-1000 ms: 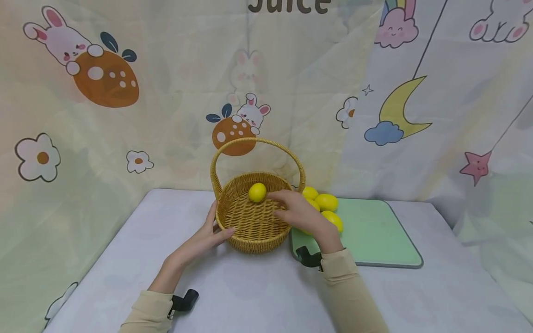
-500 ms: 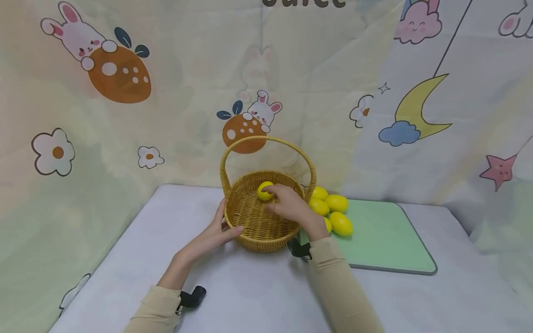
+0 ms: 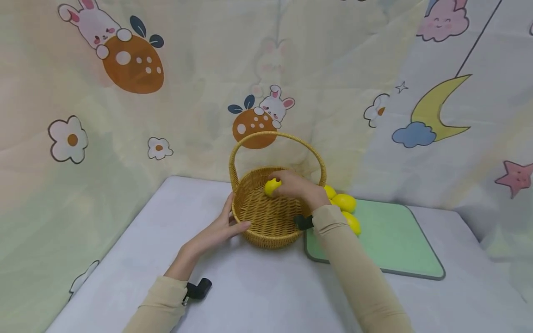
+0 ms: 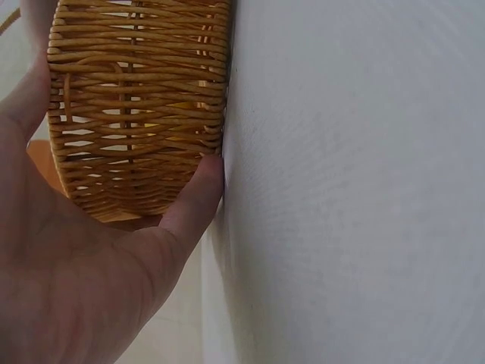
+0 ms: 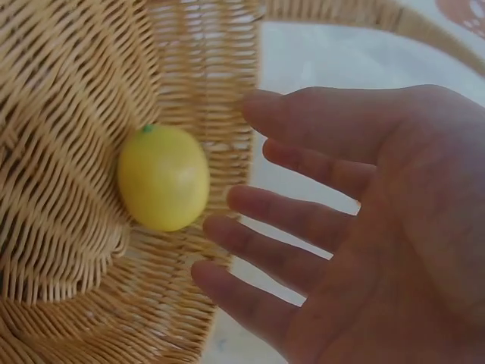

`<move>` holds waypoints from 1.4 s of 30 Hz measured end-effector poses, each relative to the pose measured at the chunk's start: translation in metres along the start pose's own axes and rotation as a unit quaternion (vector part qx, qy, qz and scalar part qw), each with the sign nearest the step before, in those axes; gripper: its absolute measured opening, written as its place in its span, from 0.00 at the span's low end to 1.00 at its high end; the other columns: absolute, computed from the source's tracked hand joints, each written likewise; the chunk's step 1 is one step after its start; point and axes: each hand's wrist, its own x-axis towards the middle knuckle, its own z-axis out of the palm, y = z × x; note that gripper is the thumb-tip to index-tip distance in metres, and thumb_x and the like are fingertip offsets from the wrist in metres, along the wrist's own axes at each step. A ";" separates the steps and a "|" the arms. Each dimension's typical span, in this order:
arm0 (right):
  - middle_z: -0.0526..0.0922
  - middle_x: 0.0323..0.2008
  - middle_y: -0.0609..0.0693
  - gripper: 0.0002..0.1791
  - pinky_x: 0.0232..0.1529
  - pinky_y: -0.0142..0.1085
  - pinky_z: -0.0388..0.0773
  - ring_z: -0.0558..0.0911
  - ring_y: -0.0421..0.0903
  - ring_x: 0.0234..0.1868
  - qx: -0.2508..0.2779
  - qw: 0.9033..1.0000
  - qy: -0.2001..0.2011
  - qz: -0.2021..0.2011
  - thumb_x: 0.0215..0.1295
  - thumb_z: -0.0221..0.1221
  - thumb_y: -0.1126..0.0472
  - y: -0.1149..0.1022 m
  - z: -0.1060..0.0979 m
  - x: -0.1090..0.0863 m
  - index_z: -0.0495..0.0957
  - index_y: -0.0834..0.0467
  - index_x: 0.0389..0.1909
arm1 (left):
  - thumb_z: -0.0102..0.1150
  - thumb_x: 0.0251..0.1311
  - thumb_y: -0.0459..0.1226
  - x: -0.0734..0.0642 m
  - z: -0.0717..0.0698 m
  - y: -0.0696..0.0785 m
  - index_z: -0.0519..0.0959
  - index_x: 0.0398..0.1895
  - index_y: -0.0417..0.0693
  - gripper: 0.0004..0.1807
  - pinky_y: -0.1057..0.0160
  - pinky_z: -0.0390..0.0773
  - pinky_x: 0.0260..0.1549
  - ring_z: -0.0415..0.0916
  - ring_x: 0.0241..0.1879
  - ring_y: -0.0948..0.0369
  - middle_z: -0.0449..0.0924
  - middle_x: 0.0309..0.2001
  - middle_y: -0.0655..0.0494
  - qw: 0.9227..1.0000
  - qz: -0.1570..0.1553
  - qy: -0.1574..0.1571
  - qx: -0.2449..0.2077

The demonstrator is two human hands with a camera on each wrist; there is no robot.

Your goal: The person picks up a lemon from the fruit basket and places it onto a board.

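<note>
Head view first: I see a white table (image 3: 258, 296) running up to a cartoon-print backdrop (image 3: 187, 92), and on the table's right side a pale green cutting board (image 3: 391, 240). Just left of the board, touching its near-left corner as far as I can tell, stands the wicker basket (image 3: 266, 222) with its arched handle (image 3: 276, 136) upright.

My left hand (image 3: 216, 231) rests against the basket's near-left outer wall. In the left wrist view the thumb (image 4: 193, 201) lies along the base of the weave where it meets the table, with the palm cupped round the side; the fingers are lightly curved against the wall rather than clamped.

My right hand (image 3: 297, 187) is inside the basket, under the handle, at its far right. The right wrist view shows the fingers (image 5: 303, 220) spread and nearly straight, holding nothing. Their tips are just beside a lemon (image 5: 163, 178), and I cannot tell whether one tip touches it.

That lemon (image 3: 272, 186) lies on the basket floor against the far wall, green stem end up in the wrist view.

Smaller still, three more lemons (image 3: 344, 202) are clustered on the far-left part of the green board, partly hidden behind my right sleeve (image 3: 354, 268).
</note>
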 end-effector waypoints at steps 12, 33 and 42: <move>0.71 0.69 0.55 0.31 0.70 0.49 0.67 0.68 0.53 0.70 -0.032 0.999 -0.021 0.027 0.64 0.60 0.62 0.015 0.005 0.015 0.70 0.58 0.69 | 0.60 0.63 0.57 0.003 0.007 0.002 0.25 0.76 0.81 0.56 0.38 0.48 0.75 0.39 0.80 0.46 0.26 0.80 0.65 1.000 0.008 0.000 -0.002; 0.79 0.59 0.51 0.24 0.51 0.41 0.74 0.74 0.48 0.50 -0.061 0.992 -0.107 0.024 0.60 0.66 0.63 -0.004 0.012 0.018 0.78 0.53 0.59 | 0.60 0.61 0.61 -0.002 0.002 0.002 0.25 0.75 0.81 0.57 0.36 0.49 0.74 0.42 0.80 0.45 0.26 0.80 0.65 1.000 -0.006 0.012 0.015; 0.77 0.58 0.46 0.28 0.56 0.42 0.73 0.72 0.47 0.53 -0.071 0.977 -0.203 0.014 0.57 0.66 0.65 -0.009 0.018 0.017 0.78 0.51 0.61 | 0.60 0.61 0.61 -0.003 0.001 0.001 0.24 0.75 0.80 0.57 0.35 0.49 0.73 0.41 0.80 0.45 0.24 0.80 0.66 1.000 -0.010 0.013 0.016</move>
